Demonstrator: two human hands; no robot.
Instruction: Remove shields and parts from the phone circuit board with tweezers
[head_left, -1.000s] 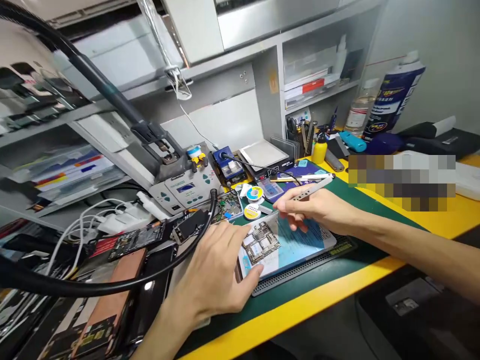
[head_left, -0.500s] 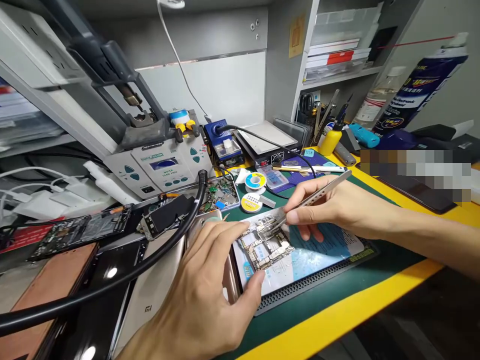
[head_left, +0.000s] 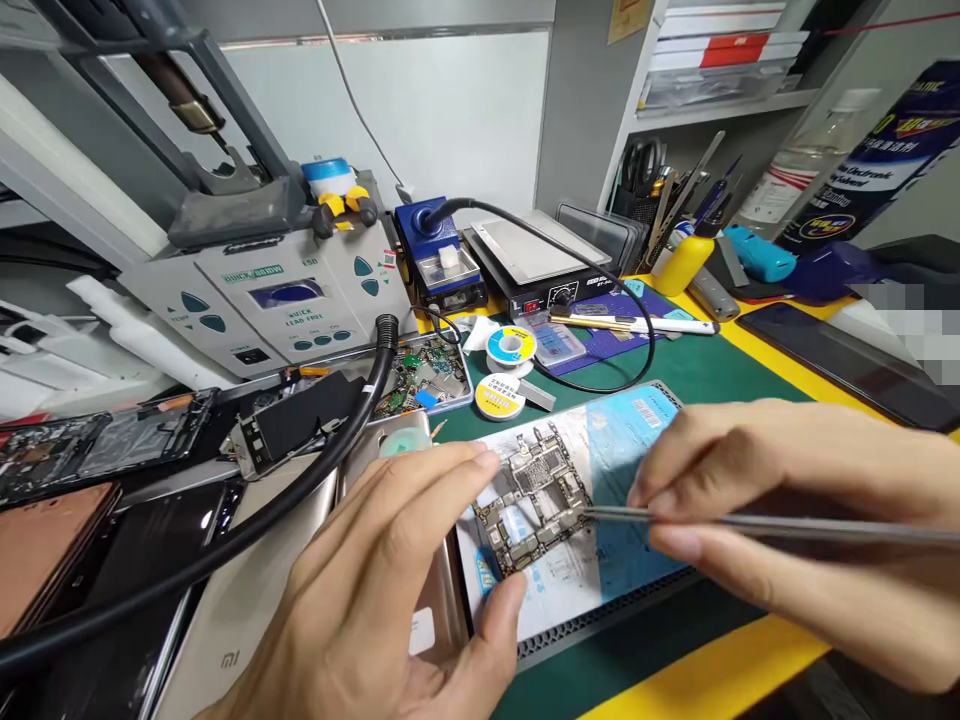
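1. Your right hand (head_left: 795,530) pinches the tweezers (head_left: 750,522) in a narrow grip, and their tips reach the right edge of the circuit board (head_left: 532,495).
2. The board lies flat on the left part of a printed sheet (head_left: 637,450).
3. Your left hand (head_left: 360,600) is spread open, holding nothing, with its thumb on the sheet just beside the board.
4. Green mat (head_left: 720,385) leaves open room beyond the sheet, toward a solder spool (head_left: 510,347).
5. A black hose (head_left: 247,520) runs close by on your left hand's left.
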